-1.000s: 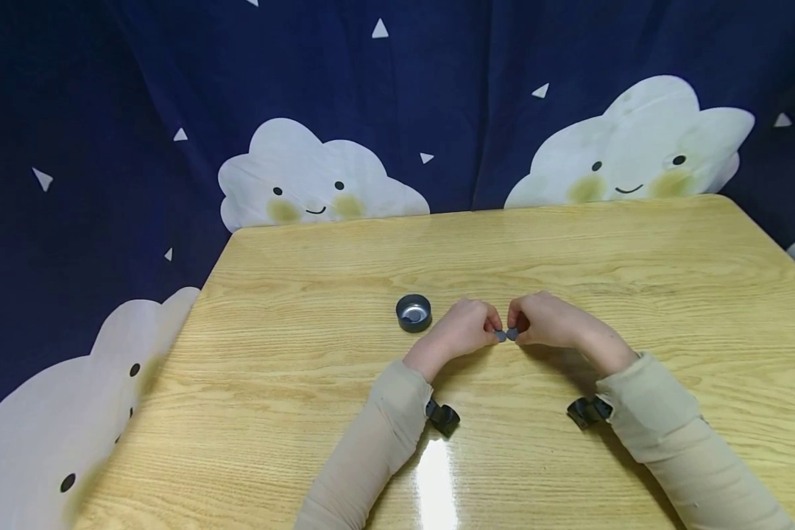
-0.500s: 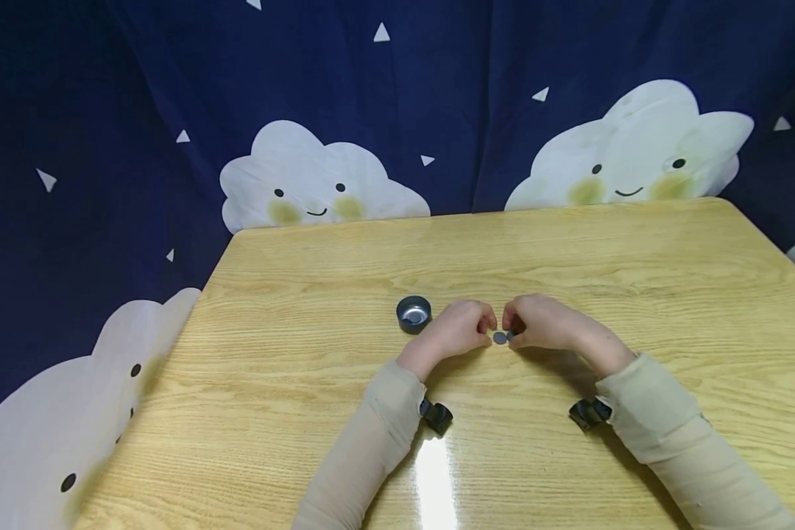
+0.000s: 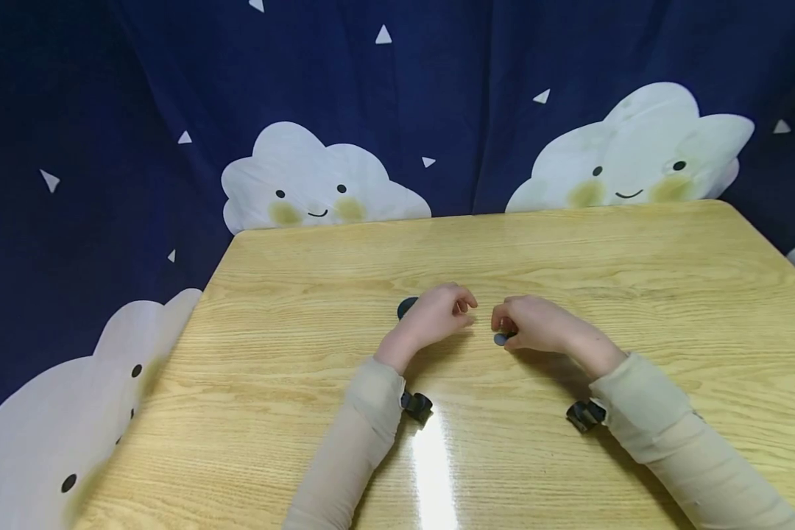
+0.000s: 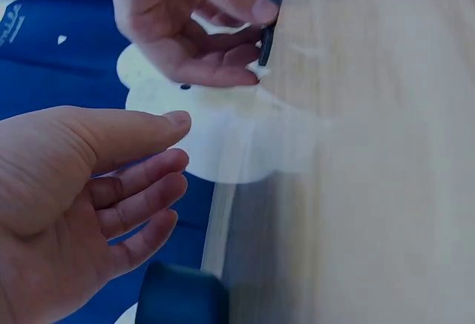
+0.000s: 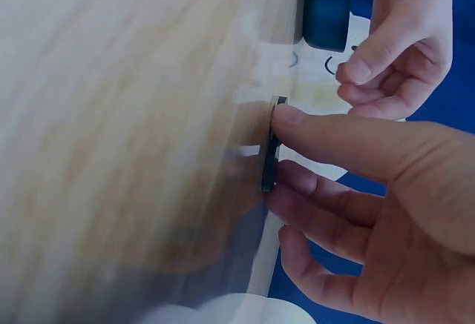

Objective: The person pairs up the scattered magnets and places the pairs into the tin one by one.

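In the head view two small flat grey discs lie on the wooden table, one in plain sight and the other mostly hidden under my right hand. The thumb and fingers of that hand pinch a dark disc, seen edge-on against the tabletop in the right wrist view. My left hand holds nothing; its fingers are loosely bent and apart. Behind it stands a small round dark bowl, partly covered by the hand in the head view. The left wrist view shows the bowl just below the left fingers.
The wooden table runs back to a dark blue curtain printed with clouds and triangles. A black wrist camera is strapped at the left sleeve, another at the right sleeve.
My left hand has let go of its disc, leaving it on the table, and has moved left and back towards the bowl. My right hand has stayed at the discs, shifting slightly left.
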`<state>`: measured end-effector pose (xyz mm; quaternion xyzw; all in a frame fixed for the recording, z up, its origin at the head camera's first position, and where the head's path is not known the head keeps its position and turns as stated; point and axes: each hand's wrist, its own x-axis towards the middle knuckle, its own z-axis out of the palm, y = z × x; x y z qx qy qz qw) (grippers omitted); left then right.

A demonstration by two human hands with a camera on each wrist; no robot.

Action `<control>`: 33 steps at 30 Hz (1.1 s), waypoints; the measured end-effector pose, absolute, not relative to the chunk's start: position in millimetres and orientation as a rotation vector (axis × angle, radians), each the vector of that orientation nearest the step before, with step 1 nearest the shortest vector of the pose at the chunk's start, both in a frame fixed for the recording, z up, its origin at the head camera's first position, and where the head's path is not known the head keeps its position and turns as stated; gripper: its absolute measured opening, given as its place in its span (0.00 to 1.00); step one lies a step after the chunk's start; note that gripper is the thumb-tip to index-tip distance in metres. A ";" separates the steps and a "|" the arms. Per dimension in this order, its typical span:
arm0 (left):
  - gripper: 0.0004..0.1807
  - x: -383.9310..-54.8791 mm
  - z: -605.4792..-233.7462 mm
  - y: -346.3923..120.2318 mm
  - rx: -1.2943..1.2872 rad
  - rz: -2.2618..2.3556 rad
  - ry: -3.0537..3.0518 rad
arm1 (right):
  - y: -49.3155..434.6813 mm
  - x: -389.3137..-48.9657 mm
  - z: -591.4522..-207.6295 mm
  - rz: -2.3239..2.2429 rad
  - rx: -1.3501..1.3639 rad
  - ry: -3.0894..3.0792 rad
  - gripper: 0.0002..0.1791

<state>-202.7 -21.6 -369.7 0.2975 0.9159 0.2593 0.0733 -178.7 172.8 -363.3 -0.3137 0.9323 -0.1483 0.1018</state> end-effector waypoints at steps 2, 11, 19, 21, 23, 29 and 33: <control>0.12 -204.1 -368.9 -25.5 0.888 0.801 2.761 | 171.9 -178.6 -363.2 -0.422 -0.926 2.760 0.11; 0.14 -205.9 -365.4 -43.9 0.847 0.882 2.811 | 170.4 -180.5 -365.3 -0.414 -0.945 2.747 0.10; 0.19 -207.1 -366.1 -65.2 0.777 0.933 2.798 | 169.7 -180.1 -365.0 -0.447 -0.933 2.722 0.09; 0.20 -207.8 -366.9 -69.2 0.770 0.932 2.795 | 169.6 -179.9 -364.2 -0.446 -0.932 2.720 0.08; 0.22 -208.6 -367.6 -72.4 0.766 0.916 2.802 | 169.5 -179.6 -363.4 -0.446 -0.932 2.716 0.08; 0.28 -208.7 -370.3 -80.8 0.716 0.839 2.807 | 169.2 -179.6 -363.0 -0.456 -0.936 2.690 0.08; 0.31 -208.3 -372.3 -86.6 0.688 0.826 2.791 | 168.6 -179.9 -362.6 -0.463 -0.936 2.674 0.08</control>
